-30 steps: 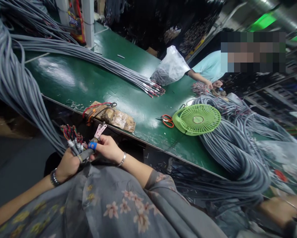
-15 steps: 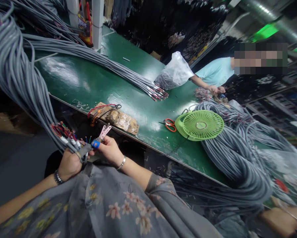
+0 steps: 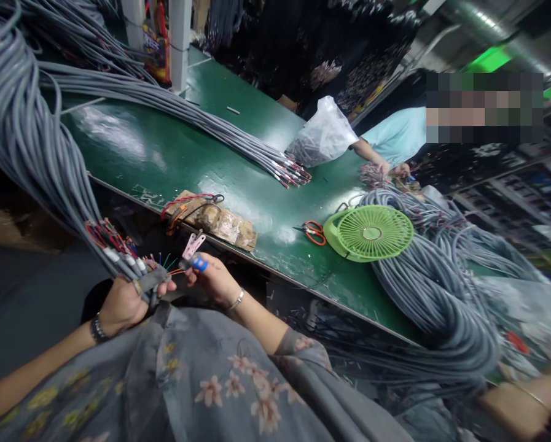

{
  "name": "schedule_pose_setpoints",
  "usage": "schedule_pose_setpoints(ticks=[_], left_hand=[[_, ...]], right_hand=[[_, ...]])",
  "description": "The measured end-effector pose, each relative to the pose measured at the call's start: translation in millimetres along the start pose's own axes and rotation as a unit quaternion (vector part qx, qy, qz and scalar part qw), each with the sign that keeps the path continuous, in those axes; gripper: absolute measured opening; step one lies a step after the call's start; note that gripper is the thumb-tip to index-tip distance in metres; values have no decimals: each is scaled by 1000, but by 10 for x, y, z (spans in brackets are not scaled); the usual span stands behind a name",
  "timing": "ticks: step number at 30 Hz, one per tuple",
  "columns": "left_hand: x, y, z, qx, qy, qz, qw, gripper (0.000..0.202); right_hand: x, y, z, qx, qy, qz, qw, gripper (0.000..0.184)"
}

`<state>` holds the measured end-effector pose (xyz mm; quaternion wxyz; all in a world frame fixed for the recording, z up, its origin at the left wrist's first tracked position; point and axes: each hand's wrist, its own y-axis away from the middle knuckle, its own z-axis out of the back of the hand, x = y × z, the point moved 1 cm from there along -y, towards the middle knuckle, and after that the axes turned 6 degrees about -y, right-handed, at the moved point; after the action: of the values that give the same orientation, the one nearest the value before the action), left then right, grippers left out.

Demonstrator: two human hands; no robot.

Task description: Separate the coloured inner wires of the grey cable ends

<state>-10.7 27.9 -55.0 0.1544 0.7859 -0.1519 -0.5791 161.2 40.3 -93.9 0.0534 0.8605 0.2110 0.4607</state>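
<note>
My left hand (image 3: pixel 124 302) is closed round the stripped ends of several grey cables (image 3: pixel 112 265), low in front of my body. A grey band (image 3: pixel 150 280) crosses the hand's fingers. Thin coloured wires (image 3: pixel 167 260) fan out from the cable end there. To their right, my right hand (image 3: pixel 216 281) pinches a small pink two-armed tool (image 3: pixel 193 244) with holes in its arms; its exact kind is unclear. Orange wires (image 3: pixel 177 271) stretch from the cable end to these fingers. A blue wrap (image 3: pixel 199 264) covers one digit of the right hand.
On the green table (image 3: pixel 174 156) lie a long cable bundle (image 3: pixel 201 120), a taped cardboard piece (image 3: pixel 224 226) and orange-handled scissors (image 3: pixel 314 232). A green fan (image 3: pixel 371 230) stands beside heaped grey cables (image 3: pixel 436 301). Across the table, a person (image 3: pixel 392 138) handles wires near a plastic bag (image 3: pixel 324 132).
My right hand, with the pink tool, has moved a little right, away from my left hand. Orange wires now show stretched between them. My left hand keeps its grip on the cables.
</note>
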Motion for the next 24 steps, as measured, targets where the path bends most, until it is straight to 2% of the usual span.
schedule_pose_setpoints(ticks=[3,5,12,18,24], left_hand=[[-32,4,-15,64,1,11,998,35],[-33,-10,-38,93,-3,18,996,38],[-19,-77,-124,128,-3,28,991,40],[5,-118,-151,131,-16,30,991,36],[-26,-99,-187,109,-38,35,993,39]], right_hand=[[69,-70,58,-37,-43,-29,998,54],[113,-134,24,-39,-48,-46,997,54],[135,-259,-163,-46,-93,-39,994,49],[120,-288,-195,-87,-155,-32,984,42],[86,-301,-193,-81,-167,-29,982,46]])
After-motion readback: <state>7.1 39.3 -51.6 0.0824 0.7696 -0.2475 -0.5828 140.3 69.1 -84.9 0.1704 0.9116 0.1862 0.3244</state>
